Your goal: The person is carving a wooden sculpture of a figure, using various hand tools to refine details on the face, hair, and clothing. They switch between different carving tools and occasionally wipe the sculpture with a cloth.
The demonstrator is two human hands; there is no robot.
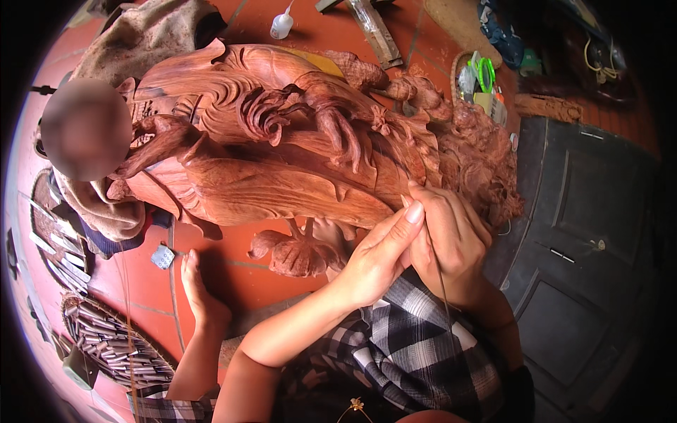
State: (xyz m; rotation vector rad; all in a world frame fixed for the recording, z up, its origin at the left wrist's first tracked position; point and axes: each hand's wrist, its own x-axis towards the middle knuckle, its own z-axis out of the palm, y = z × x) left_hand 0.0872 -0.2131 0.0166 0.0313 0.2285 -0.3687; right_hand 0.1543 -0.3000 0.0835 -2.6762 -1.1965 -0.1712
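Observation:
A large reddish-brown wood carving (233,169) lies lengthwise before me, with flowing folds and deep relief cut into it. Over its lower right part my two hands are pressed together. My left hand (381,250) is closed, its thumb laid against the fingers of the other. My right hand (455,240) is closed too, fingers curled. Between them runs a thin dark rod (442,285), its lower length hanging toward my lap. The rod's upper end is mostly hidden by my fingers, close to the carved surface.
A carved wooden flower-like piece (300,254) juts out below the carving. At the lower left, a basket (116,338) holds many tool handles. A blister pack (163,256) lies on the red tiles, a white bottle (282,26) stands behind, and a dark panelled door (564,261) is at right.

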